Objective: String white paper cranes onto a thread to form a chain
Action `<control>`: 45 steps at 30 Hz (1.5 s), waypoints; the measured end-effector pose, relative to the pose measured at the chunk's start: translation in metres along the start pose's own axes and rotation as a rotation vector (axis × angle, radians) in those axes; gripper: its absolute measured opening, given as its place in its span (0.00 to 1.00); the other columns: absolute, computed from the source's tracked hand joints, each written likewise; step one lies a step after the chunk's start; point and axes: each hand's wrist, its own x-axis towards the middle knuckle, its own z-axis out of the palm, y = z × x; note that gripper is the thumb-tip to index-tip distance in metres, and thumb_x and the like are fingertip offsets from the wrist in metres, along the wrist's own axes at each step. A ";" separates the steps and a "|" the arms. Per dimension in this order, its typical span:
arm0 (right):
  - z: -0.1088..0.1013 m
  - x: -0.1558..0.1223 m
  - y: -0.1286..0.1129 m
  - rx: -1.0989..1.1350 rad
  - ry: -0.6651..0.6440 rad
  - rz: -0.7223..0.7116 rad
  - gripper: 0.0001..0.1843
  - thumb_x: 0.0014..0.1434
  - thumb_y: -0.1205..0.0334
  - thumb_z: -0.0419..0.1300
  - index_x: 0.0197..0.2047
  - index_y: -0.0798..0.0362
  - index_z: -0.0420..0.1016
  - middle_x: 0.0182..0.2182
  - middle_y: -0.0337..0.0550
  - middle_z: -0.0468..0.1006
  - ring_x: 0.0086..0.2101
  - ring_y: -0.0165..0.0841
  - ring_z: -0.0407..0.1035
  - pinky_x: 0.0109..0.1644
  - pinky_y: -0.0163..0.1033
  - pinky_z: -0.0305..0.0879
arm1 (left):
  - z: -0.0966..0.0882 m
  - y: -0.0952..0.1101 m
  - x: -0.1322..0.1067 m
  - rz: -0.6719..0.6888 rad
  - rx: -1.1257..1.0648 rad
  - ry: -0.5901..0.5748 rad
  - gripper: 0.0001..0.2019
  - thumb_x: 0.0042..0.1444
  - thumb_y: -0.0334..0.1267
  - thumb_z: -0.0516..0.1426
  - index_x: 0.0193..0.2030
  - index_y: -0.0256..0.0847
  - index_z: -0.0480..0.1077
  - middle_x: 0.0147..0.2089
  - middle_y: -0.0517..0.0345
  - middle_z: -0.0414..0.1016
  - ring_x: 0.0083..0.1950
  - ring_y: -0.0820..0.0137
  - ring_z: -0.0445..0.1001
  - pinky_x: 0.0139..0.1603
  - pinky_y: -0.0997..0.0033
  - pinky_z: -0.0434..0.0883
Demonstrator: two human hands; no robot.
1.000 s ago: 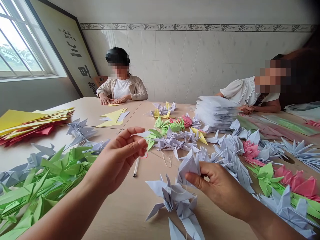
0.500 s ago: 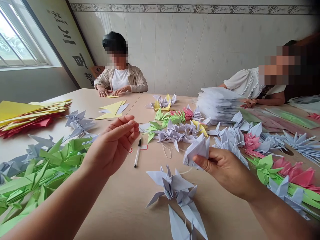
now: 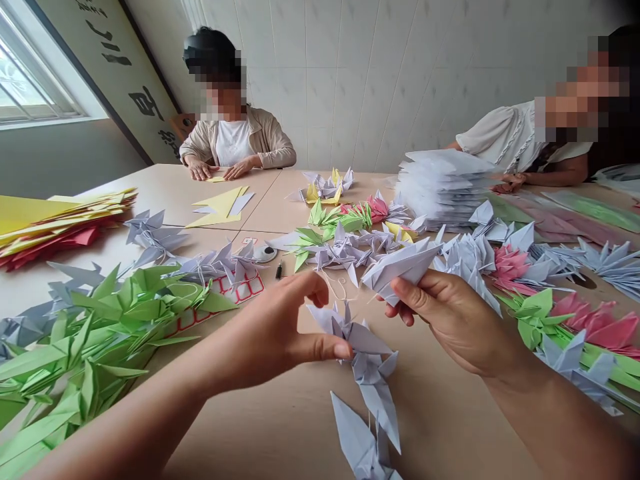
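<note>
Paper (image 3: 400,268), pale and folded to a point, sits pinched between thumb and fingers of the right hand (image 3: 445,320), raised above the desk (image 3: 245,413). The left hand (image 3: 277,333) grasps nothing, its thumb and fingers parted in a wide curve; whether its thumb touches the pale folded chain (image 3: 374,373) beyond is unclear. Green folded pieces (image 3: 113,327) lie heaped to the left. Across the desk, a co-worker's hands (image 3: 243,167) flank a small yellow sheet (image 3: 216,179).
</note>
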 end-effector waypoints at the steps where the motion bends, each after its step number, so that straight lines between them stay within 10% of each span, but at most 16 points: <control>1: 0.001 -0.001 -0.001 0.018 0.006 0.000 0.21 0.55 0.42 0.65 0.30 0.54 0.78 0.24 0.42 0.77 0.26 0.29 0.68 0.28 0.32 0.64 | 0.005 0.000 0.001 -0.009 0.085 -0.005 0.20 0.50 0.55 0.64 0.38 0.41 0.70 0.38 0.55 0.74 0.39 0.63 0.71 0.37 0.68 0.65; 10: 0.004 0.004 0.001 0.117 0.110 -0.085 0.16 0.56 0.51 0.67 0.44 0.51 0.75 0.30 0.39 0.78 0.28 0.28 0.71 0.28 0.30 0.68 | 0.026 -0.006 0.008 0.003 0.140 -0.019 0.07 0.62 0.34 0.55 0.34 0.41 0.73 0.37 0.59 0.74 0.36 0.71 0.71 0.34 0.73 0.65; 13: 0.003 0.006 0.002 0.100 0.204 -0.111 0.42 0.58 0.55 0.65 0.69 0.46 0.50 0.26 0.35 0.78 0.25 0.31 0.72 0.25 0.33 0.69 | 0.020 -0.001 0.006 -0.016 0.075 0.037 0.06 0.62 0.34 0.54 0.36 0.40 0.72 0.36 0.59 0.73 0.33 0.74 0.70 0.30 0.76 0.66; 16: 0.003 0.005 0.004 -0.055 0.240 -0.151 0.50 0.61 0.59 0.61 0.74 0.43 0.30 0.21 0.31 0.75 0.20 0.31 0.70 0.22 0.34 0.69 | 0.017 0.005 0.004 0.012 -0.012 0.114 0.06 0.63 0.33 0.53 0.38 0.40 0.71 0.39 0.58 0.73 0.35 0.74 0.72 0.29 0.78 0.69; 20: 0.005 0.000 0.010 -0.334 0.200 -0.246 0.28 0.65 0.61 0.56 0.67 0.38 0.60 0.20 0.31 0.69 0.22 0.29 0.72 0.27 0.34 0.71 | 0.017 0.009 0.001 0.110 -0.060 0.223 0.06 0.64 0.33 0.52 0.39 0.41 0.70 0.53 0.55 0.69 0.43 0.75 0.74 0.37 0.79 0.74; 27: 0.012 -0.015 -0.004 -0.197 0.213 -0.434 0.16 0.68 0.65 0.54 0.53 0.37 0.74 0.26 0.31 0.75 0.24 0.22 0.71 0.30 0.25 0.72 | 0.019 0.002 0.002 0.125 0.055 0.260 0.06 0.65 0.33 0.50 0.38 0.41 0.68 0.58 0.52 0.68 0.49 0.70 0.75 0.42 0.73 0.75; 37: 0.011 -0.014 -0.008 -0.187 0.215 -0.364 0.12 0.67 0.62 0.55 0.51 0.44 0.76 0.30 0.36 0.79 0.27 0.24 0.71 0.32 0.26 0.73 | 0.016 0.003 -0.002 0.169 0.182 0.173 0.11 0.65 0.29 0.50 0.39 0.47 0.71 0.62 0.59 0.67 0.61 0.66 0.68 0.54 0.68 0.69; 45: 0.012 -0.011 -0.007 -0.148 0.216 -0.300 0.17 0.64 0.57 0.59 0.56 0.48 0.71 0.30 0.39 0.77 0.29 0.29 0.72 0.33 0.32 0.73 | 0.015 0.008 0.002 0.039 -0.099 0.183 0.08 0.65 0.33 0.50 0.40 0.44 0.70 0.46 0.59 0.76 0.41 0.72 0.74 0.40 0.74 0.71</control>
